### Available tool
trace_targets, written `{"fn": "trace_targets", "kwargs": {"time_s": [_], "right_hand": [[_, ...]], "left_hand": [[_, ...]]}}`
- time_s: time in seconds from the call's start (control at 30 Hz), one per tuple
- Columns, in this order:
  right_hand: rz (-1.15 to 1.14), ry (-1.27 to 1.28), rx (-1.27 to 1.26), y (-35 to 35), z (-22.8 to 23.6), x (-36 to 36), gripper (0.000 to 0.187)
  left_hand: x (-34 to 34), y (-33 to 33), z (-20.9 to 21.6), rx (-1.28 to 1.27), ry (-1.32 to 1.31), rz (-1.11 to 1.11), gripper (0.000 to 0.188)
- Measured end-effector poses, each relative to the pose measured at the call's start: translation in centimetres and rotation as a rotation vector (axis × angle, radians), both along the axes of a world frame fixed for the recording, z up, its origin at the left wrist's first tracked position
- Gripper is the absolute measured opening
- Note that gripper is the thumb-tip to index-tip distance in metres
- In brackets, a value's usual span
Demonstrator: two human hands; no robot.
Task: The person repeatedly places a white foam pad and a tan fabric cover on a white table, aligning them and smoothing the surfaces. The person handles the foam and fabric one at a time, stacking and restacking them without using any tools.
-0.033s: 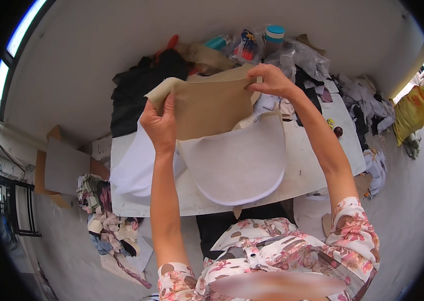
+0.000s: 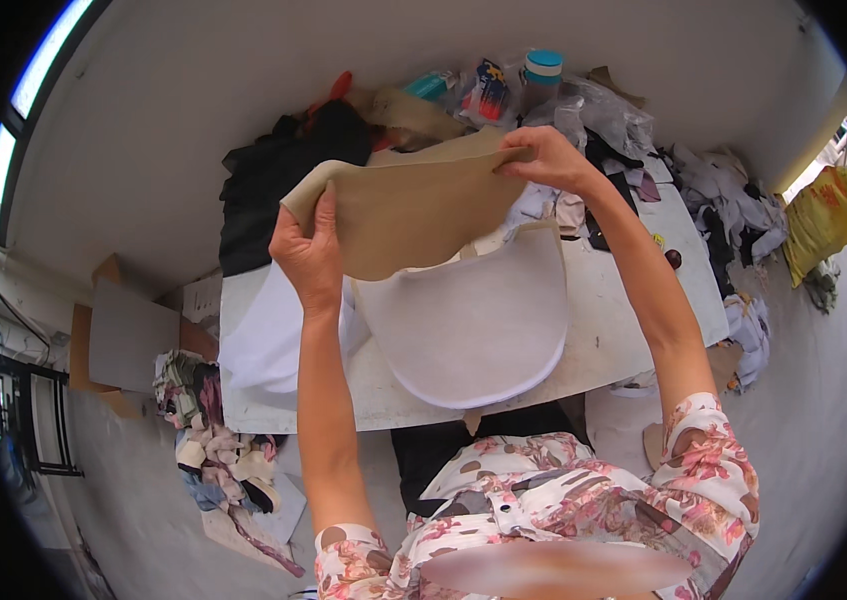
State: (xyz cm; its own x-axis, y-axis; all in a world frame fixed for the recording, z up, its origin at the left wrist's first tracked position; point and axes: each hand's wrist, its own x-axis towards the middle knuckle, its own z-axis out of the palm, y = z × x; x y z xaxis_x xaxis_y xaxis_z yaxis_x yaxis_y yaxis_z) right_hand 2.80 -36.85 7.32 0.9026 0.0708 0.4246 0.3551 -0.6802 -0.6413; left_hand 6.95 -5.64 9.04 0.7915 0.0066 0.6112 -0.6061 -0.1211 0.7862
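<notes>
A tan piece of fabric (image 2: 423,215) is stretched between my hands above the table. My left hand (image 2: 309,248) pinches its left corner, with the thumb on the near side. At the upper right corner, my right hand (image 2: 549,160) grips the same piece between thumb and fingers. Below it a white panel with a rounded lower edge (image 2: 473,335) lies on the table; the tan piece overlaps its top edge. Beside my left forearm are white fabric pieces (image 2: 268,345), partly hidden by that arm.
The white table (image 2: 633,310) has black fabric (image 2: 293,165) at its back left. A jar with a blue lid (image 2: 542,75) and plastic bags (image 2: 613,120) stand along the back. Fabric scraps (image 2: 223,450) heap at the left, near a cardboard box (image 2: 133,335). A yellow sack (image 2: 833,220) is at right.
My left hand has moved slightly left and down with its corner of the tan fabric. The fabric's lower edge has shifted and its face is tilted differently. The right hand has barely moved.
</notes>
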Motion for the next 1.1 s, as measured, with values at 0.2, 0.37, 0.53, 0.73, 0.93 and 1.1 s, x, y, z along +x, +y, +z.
{"fn": "trace_targets", "kwargs": {"time_s": [0.2, 0.37, 0.53, 0.73, 0.93, 1.1], "right_hand": [[0.021, -0.033, 0.715, 1.8, 2.7, -5.9, 0.031], [-0.023, -0.16, 0.71, 3.1, 3.8, -9.2, 0.031], [-0.048, 0.003, 0.795, 4.0, 2.3, -13.0, 0.034], [-0.091, 0.082, 0.848, 4.7, 0.2, -15.8, 0.033], [-0.092, 0.134, 0.866, 5.0, -2.4, -15.3, 0.03], [-0.171, 0.169, 0.714, 4.3, -5.9, -13.1, 0.03]], "left_hand": [[-1.8, 2.7, 0.8, -0.15, 0.02, -0.038, 0.025], [-3.7, 3.9, 0.6, -0.314, 0.14, -0.274, 0.026], [-6.6, 5.5, -0.8, -0.386, 0.326, -0.388, 0.024], [-8.7, 6.6, -3.3, -0.412, 0.503, -0.445, 0.025], [-8.1, 6.4, -5.4, -0.415, 0.645, -0.415, 0.026], [-5.8, 6.0, -8.2, -0.255, 0.767, -0.317, 0.025]]}}
